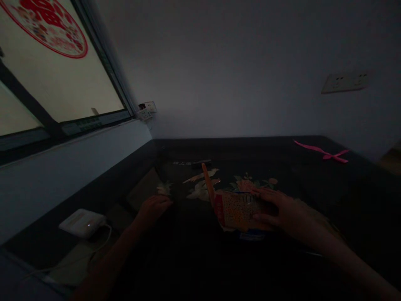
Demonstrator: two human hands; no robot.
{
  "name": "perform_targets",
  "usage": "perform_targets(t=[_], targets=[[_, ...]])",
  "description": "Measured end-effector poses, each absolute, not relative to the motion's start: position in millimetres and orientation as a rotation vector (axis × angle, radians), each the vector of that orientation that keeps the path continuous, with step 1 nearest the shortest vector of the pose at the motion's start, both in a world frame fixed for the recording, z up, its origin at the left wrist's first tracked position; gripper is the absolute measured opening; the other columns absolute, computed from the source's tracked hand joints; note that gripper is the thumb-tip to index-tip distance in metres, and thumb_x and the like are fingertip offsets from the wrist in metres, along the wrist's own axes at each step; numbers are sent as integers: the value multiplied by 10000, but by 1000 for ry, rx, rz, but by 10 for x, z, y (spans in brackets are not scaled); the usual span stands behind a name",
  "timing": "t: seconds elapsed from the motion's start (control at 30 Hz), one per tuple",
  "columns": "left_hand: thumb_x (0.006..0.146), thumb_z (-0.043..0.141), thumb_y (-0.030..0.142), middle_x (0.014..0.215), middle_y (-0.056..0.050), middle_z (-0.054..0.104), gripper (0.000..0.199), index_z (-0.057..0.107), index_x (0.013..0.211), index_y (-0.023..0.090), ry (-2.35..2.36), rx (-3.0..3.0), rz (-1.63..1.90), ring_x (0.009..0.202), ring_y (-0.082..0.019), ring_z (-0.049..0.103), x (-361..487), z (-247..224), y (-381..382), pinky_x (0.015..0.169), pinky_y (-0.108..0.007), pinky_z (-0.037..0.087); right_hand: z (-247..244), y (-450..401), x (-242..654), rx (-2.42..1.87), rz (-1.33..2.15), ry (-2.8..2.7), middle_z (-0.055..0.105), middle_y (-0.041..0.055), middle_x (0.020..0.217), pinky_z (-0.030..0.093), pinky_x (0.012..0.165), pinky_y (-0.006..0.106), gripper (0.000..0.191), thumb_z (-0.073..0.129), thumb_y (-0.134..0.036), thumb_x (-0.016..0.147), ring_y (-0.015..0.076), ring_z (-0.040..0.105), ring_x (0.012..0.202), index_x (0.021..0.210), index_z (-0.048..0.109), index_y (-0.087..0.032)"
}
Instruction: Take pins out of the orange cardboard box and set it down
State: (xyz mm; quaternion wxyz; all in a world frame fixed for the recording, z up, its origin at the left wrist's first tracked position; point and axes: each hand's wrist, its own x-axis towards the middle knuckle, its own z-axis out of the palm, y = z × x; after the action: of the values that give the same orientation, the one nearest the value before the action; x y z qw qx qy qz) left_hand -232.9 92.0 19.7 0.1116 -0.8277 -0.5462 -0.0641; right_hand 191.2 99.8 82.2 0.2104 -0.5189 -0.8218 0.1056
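Observation:
The scene is dim. My right hand [275,209] grips the right end of a small printed box [239,211], fingers on its far side and thumb on the near side. The box shows a speckled tan and yellow print, a red band on the left and blue lower down. A narrow orange-brown piece [207,182] stands up at the box's left end; whether it is a flap or a separate stick I cannot tell. My left hand [156,205] rests on the dark tabletop [184,246], apart from the box, fingers loosely stretched to the right and holding nothing.
A white device [83,223] with a white cable lies on the left. A dark, slim object [202,163] sits beyond the box. On the far right lies a pink ribbon [335,156]. Behind the table are a wall [225,83], sockets [346,82] and a window [69,83].

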Motion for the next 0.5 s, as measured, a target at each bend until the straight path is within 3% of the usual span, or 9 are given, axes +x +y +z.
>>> perform_targets(t=[0.37, 0.5], targets=[[833, 439, 138, 1059, -57, 667, 309, 661, 1027, 231, -1639, -2545, -387, 966, -182, 614, -2380, 165, 849, 858, -313, 487, 815, 1025, 1925, -1479, 243, -2321, 626, 84, 1186, 519, 813, 426, 494, 617, -448, 706, 298, 616, 1006, 1148, 619, -227], [786, 444, 87, 1079, -57, 654, 376, 641, 1069, 237, -1716, -2543, -449, 978, -179, 609, -2433, 71, 870, 869, -319, 489, 812, 1022, 1919, -1470, 271, -2299, 621, 114, 1186, 504, 845, 455, 500, 625, -432, 701, 316, 604, 1024, 1133, 632, -180]])
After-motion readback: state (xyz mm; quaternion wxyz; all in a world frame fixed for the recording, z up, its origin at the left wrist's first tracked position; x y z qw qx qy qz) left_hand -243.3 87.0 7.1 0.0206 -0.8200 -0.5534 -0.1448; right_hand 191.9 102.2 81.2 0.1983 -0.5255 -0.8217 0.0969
